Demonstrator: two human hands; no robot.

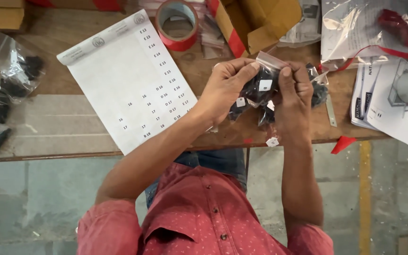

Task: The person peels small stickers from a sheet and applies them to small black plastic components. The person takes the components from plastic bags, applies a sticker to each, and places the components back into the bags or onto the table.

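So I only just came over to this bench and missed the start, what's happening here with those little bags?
A person in a red shirt holds a bunch of small clear bags of black parts up over the wooden table, with both hands on them. The left hand pinches the top edge of one bag, and the right hand grips the bunch from the other side. A sheet of labels lies on the table beside a roll of red tape. More bags of black parts sit at the far left.

My left hand (223,87) and right hand (291,94) met out in front of my chest, forearms bare, elbows bent. Each thumb pressed against curled fingers in a tight pinch, the hands close together.
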